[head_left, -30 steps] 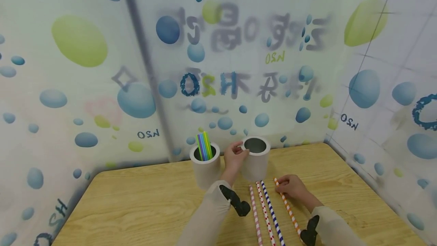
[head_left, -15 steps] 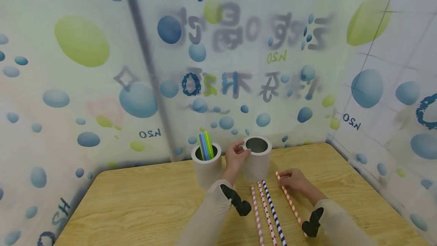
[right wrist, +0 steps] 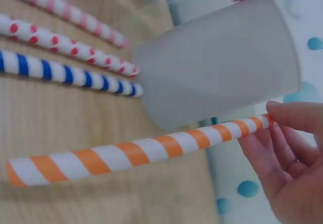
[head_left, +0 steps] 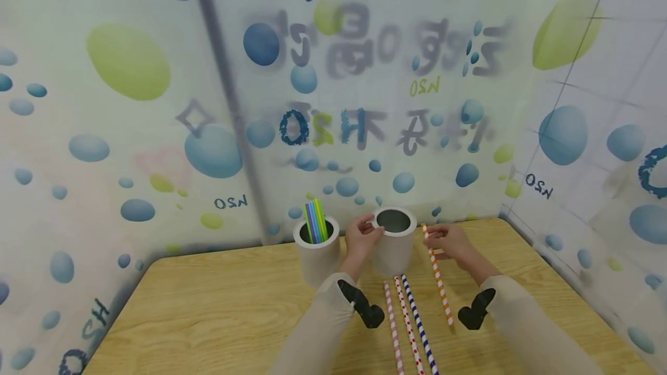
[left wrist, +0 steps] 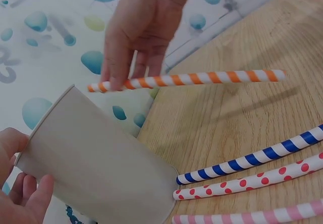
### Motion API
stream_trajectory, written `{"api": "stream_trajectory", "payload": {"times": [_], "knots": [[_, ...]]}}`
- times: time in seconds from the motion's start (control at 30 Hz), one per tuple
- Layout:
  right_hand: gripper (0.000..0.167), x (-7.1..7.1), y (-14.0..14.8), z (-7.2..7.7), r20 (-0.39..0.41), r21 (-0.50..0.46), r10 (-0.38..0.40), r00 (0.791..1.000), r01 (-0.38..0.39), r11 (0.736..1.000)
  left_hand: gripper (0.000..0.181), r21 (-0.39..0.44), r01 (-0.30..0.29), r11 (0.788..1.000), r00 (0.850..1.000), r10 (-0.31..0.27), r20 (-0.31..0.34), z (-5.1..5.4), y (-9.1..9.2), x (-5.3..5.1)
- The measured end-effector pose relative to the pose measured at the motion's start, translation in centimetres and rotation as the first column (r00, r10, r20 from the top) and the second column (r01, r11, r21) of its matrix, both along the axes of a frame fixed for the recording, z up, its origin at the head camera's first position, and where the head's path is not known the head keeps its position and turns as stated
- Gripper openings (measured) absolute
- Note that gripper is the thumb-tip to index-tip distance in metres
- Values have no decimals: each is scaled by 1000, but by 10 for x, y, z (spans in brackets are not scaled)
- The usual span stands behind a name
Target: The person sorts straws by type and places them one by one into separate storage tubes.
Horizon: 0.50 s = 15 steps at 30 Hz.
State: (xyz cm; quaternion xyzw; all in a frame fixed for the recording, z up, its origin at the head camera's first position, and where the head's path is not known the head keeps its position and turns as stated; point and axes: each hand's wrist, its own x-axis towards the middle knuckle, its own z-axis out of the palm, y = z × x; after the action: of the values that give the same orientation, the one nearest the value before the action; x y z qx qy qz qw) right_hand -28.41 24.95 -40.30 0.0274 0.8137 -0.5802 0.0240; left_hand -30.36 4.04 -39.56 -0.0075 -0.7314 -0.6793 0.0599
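Observation:
My right hand (head_left: 451,243) pinches an orange-and-white striped paper straw (head_left: 438,279) near its upper end. In the right wrist view the straw (right wrist: 151,150) slants beside a grey-white cup (right wrist: 217,57), its lower end lifted off the table. With thumb and fingers my left hand (head_left: 361,240) grips the rim of that cup (head_left: 394,252) from the left side. The cup stands upright, and no straw shows inside its opening. Three more straws lie in front of it: a pink-striped one (head_left: 393,326), a red-dotted one (head_left: 408,326) and a blue-striped one (head_left: 419,323).
A second grey-white cup (head_left: 319,262) stands to the left, holding several plain coloured straws (head_left: 315,221) in green, blue and purple. The wooden table (head_left: 219,311) ends at a patterned wall sheet (head_left: 156,190) just behind the cups.
My right hand has raised the orange-striped straw from the table and carried it away from me, up beside the cup. My left hand stays on the cup's rim.

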Motion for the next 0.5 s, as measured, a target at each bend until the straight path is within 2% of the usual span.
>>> {"api": "stream_trajectory", "payload": {"times": [0.17,0.4,0.5], "knots": [[40,-5,-3,20,-64,-15,1,998,-2,1000,35,3,-9,1000,1000,9,-2,0,1,-1],[41,-12,-11,47,-121,-7,-46,992,45,999,35,-1,-13,1000,1000,13,-6,-2,0,-1],[40,-15,-14,57,-147,-22,-45,988,43,999,35,0,-11,1000,1000,11,-4,-2,0,-1]]}}
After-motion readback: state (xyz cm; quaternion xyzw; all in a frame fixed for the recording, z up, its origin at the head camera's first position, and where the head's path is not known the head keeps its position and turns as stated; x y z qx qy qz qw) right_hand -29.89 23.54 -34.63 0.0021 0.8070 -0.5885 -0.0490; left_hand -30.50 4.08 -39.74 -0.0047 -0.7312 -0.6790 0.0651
